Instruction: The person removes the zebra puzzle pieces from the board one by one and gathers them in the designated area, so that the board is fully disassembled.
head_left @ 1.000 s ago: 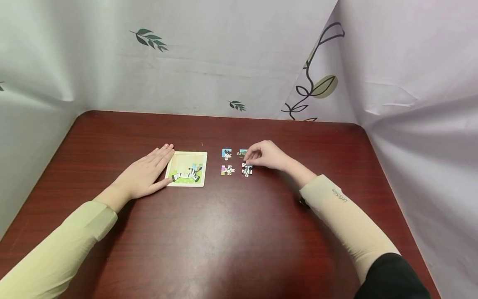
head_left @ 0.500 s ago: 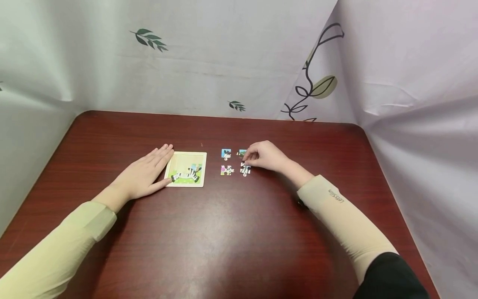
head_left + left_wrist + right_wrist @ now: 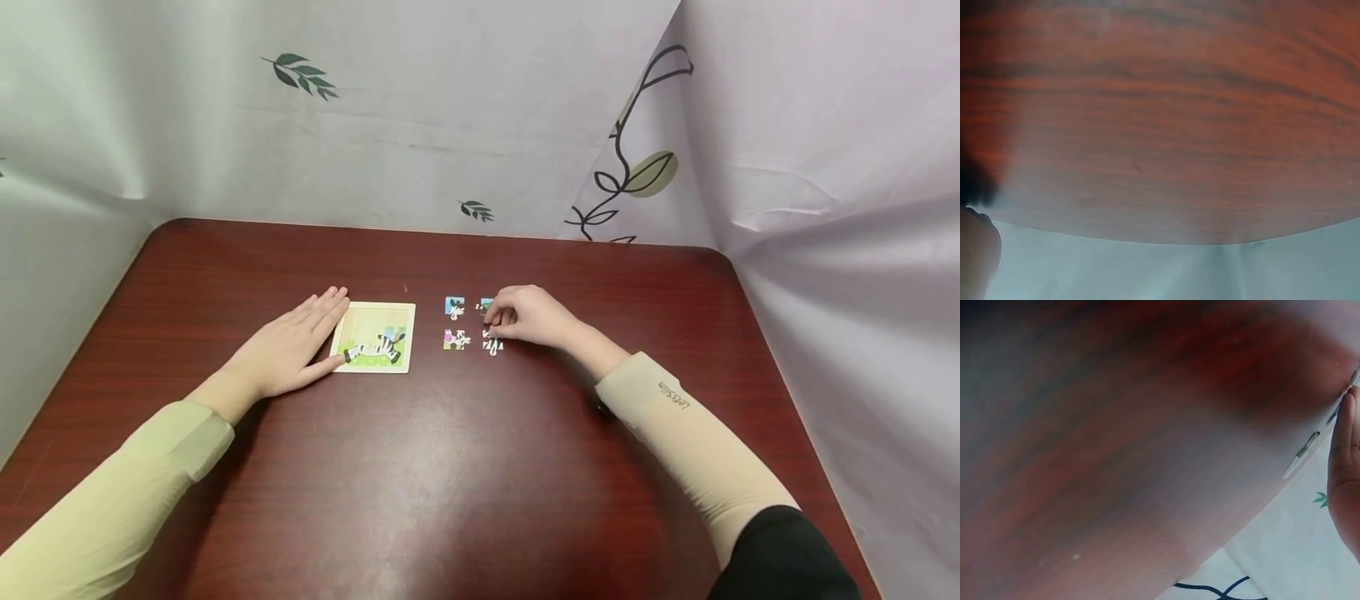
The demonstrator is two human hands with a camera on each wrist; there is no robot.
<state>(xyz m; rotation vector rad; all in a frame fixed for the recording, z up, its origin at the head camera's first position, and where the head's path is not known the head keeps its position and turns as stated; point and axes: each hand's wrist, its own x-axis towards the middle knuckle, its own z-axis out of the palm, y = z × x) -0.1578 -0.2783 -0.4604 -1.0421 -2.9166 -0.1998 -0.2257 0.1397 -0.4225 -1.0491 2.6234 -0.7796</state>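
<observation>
In the head view, my left hand [image 3: 288,347] lies flat with straight fingers. Its fingertips and thumb rest against the left edge of a small square puzzle board [image 3: 373,338] with a zebra picture, partly filled. To the right of the board lie several loose jigsaw pieces in two rows. Curled fingers and thumb of my right hand [image 3: 531,316] pinch the top edge of the lower right puzzle piece [image 3: 492,344]. The upper right piece [image 3: 486,306] is partly covered by those fingers. Left of them are the upper left piece [image 3: 454,307] and the lower left piece [image 3: 454,339].
Everything rests on a dark red wood-grain table [image 3: 420,467]. A pale curtain [image 3: 420,108] with leaf prints stands behind it and along both sides. The left wrist view shows mostly tabletop [image 3: 1160,137], with part of the hand at the lower left.
My right hand has shifted slightly left, and the lower right puzzle piece has moved a little left with it. The left hand and the board keep their places.
</observation>
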